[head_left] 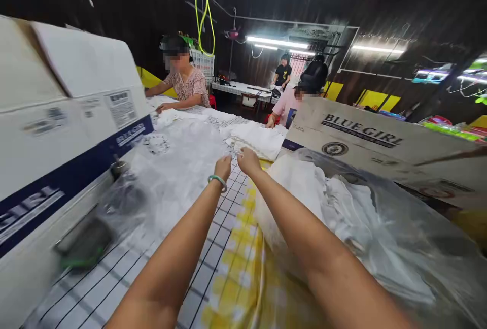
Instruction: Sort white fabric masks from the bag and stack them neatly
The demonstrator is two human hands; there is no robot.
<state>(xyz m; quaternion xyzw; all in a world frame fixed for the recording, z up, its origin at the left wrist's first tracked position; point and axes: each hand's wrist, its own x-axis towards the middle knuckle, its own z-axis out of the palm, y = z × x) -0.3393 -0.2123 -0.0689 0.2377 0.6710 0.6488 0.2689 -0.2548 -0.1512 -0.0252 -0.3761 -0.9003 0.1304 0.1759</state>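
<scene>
Both my arms stretch forward over the table. My left hand [223, 168], with a pale green bangle [217, 182] at the wrist, is closed above the black-and-white checked tablecloth [207, 248]. Close beside it, a small gap apart, my right hand [249, 160] is closed too, by a stack of folded white cloth [258, 138]. Whatever the fingers pinch, if anything, is hidden. Clear plastic bags [178, 161] lie left of my left hand. Under my right forearm are a yellow-and-white checked cloth [232, 268] and a clear bag of white cloth pieces [353, 202].
A large white-and-blue carton [76, 110] stands at the left, and another carton [365, 136] at the right. A dark grey object with a green edge [85, 242] is blurred near the left carton. Across the table sit two people; another stands farther back. Yellow cords [205, 9] hang overhead.
</scene>
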